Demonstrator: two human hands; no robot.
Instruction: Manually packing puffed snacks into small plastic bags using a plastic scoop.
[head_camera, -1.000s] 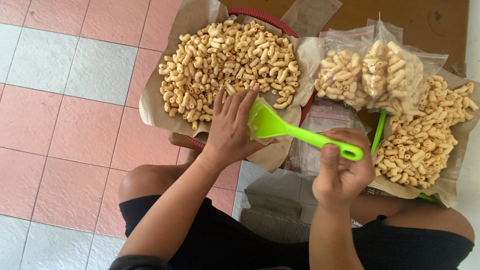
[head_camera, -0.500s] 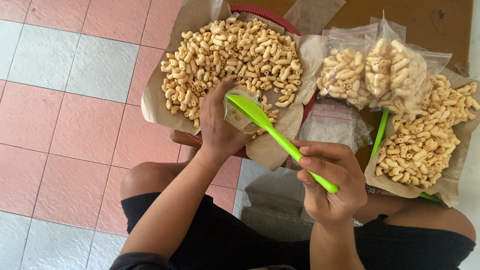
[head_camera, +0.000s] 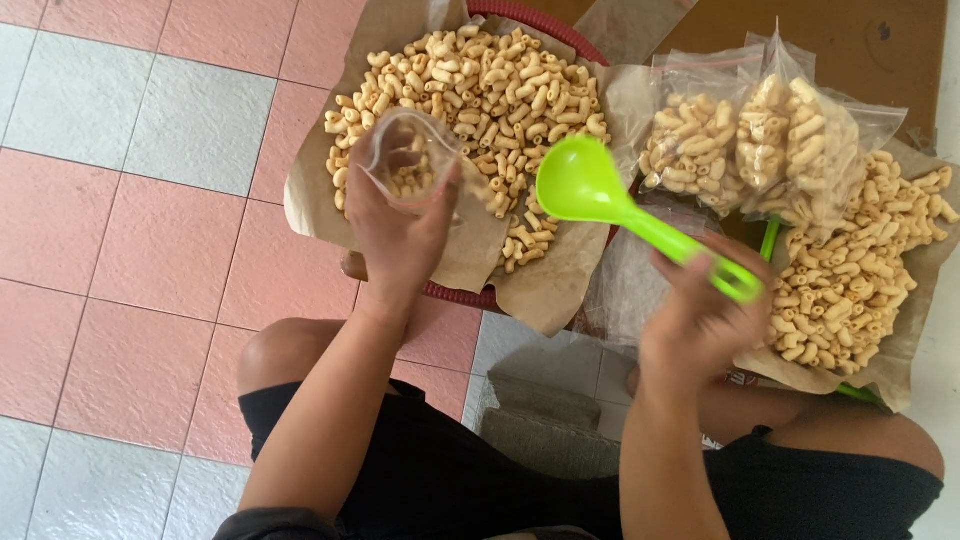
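Landmark: red basket (head_camera: 455, 292), lined with brown paper (head_camera: 310, 200) and heaped with curled tan snacks (head_camera: 480, 90).

Left of the basket lay tiled floor (head_camera: 130, 200), pink and pale grey squares, open room right up to the paper's left edge. The paper overhung the basket rim on the left and near sides.

Left hand (head_camera: 395, 235) was raised over the near-left part of the basket, forearm running up from the knee, palm away from the camera. Its grip was closed on a small clear bag (head_camera: 405, 160), mouth held open, a few snacks visible inside.

Green plastic spoon (head_camera: 585, 185) hovered over the basket's right edge, bowl empty and facing up, handle slanting down to the right. Right hand (head_camera: 700, 320), just right of the basket, blurred; grip closed around the spoon's handle end.

Right of the basket: two filled clear bags (head_camera: 745, 140) standing side by side, touching. Beyond them a second paper sheet (head_camera: 900, 360) carried a second heap of snacks (head_camera: 850, 270), reaching the frame's right edge. Little free room there.
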